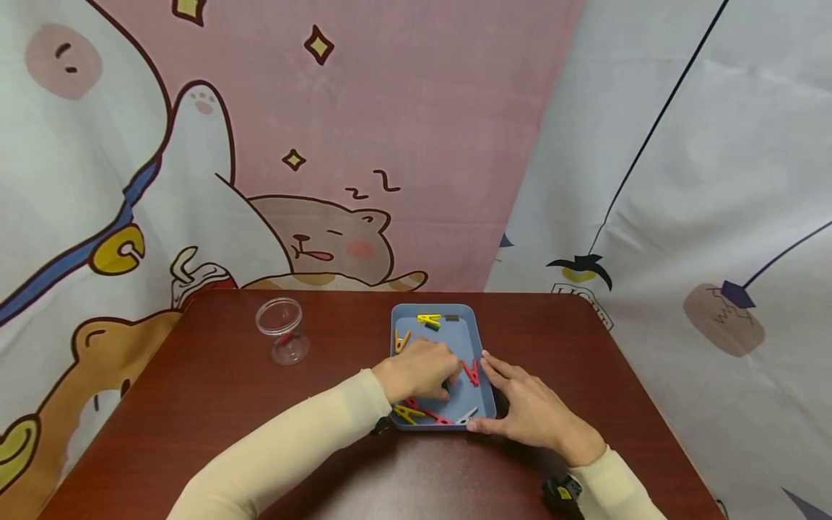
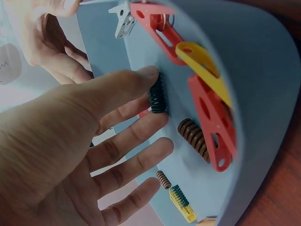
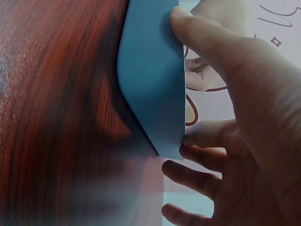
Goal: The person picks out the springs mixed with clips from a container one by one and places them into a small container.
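Note:
In the head view my left hand (image 1: 422,370) reaches into a blue-grey tray (image 1: 469,309). In the left wrist view its thumb and forefinger pinch a dark green spring (image 2: 158,98), the other fingers spread. My right hand (image 1: 536,408) holds the tray's near right corner, thumb on the near rim, fingers on the right side. Around the left hand lie red clips (image 2: 211,125), a yellow clip (image 2: 202,63), a white clip (image 2: 123,20) and a brown spring (image 2: 193,139). A yellow clip (image 1: 427,318), an orange clip (image 1: 401,341) and a red clip (image 1: 471,373) lie farther in.
A clear plastic jar (image 1: 289,350) with something red inside stands left of the tray on the brown table (image 1: 344,325). A small brown spring (image 1: 451,318) and another green spring (image 2: 178,195) lie at the tray's far end. A patterned cloth (image 1: 455,144) hangs behind.

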{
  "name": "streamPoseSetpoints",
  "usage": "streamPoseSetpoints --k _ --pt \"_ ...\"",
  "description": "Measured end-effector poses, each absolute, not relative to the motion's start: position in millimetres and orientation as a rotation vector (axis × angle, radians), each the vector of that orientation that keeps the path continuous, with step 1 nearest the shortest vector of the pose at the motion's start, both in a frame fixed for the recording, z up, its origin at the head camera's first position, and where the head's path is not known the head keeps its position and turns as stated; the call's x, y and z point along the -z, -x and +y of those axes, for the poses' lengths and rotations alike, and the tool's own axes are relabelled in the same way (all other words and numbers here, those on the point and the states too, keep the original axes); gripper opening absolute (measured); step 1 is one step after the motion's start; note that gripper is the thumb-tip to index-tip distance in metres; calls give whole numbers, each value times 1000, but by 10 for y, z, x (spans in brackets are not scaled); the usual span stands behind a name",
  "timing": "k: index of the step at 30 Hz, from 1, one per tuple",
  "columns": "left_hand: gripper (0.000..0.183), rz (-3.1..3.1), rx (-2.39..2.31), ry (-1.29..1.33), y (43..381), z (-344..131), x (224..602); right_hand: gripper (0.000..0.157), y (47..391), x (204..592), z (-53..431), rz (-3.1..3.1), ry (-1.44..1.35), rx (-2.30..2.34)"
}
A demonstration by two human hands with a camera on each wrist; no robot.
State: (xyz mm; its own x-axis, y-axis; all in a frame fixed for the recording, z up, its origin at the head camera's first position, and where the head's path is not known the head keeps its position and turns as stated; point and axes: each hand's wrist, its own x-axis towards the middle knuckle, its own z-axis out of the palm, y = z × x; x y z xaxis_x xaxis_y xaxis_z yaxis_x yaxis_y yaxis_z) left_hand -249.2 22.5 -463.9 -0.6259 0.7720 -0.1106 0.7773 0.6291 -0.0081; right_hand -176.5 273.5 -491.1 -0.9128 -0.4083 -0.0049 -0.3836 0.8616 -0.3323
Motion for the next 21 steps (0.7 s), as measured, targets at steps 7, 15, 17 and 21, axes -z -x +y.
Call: streamPoseSetpoints --k 7,15,17,21 --pt "28 2750 45 -1337 2476 179 4635 126 1753 4893 2718 2958 647 497" --pt "23 2763 -25 -1394 2460 116 4615 126 1742 4874 2712 2954 651 510" --pt "23 2775 -32 -1404 2457 99 4606 126 1745 4876 2713 2955 654 504" --pt "24 2802 -30 -1413 2454 64 4599 126 1748 4878 2709 2953 643 503"
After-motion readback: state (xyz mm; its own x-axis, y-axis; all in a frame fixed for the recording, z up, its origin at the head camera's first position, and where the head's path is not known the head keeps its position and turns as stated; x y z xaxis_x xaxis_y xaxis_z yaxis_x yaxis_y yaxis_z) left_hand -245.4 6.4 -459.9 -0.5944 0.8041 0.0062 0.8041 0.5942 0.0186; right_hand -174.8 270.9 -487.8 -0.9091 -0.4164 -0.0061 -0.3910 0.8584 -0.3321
